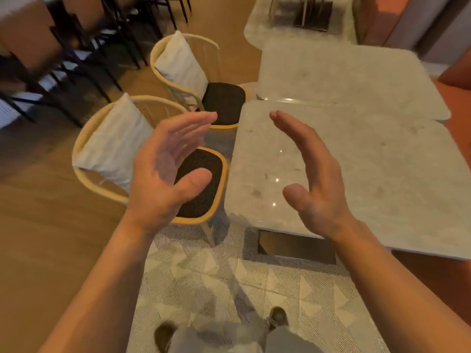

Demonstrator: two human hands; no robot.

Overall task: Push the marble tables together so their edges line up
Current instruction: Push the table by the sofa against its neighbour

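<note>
Though near table [369,174] lies alongside far table [344,80] lengthwise, left ends sit offset.

The near table [356,161] has a pale marble top, polished and glossy, with small glints of light on it. The far table [344,80] looks like the same marble, a little duller. The table base [295,247] is shiny metal. The chair frames [193,220] are smooth and pale yellow, the seat pads [224,103] dark, rough and woven, the cushions [114,138] soft white cloth. The floor [51,238] is smooth wood; the rug [216,276] is matt woven cloth.
</note>
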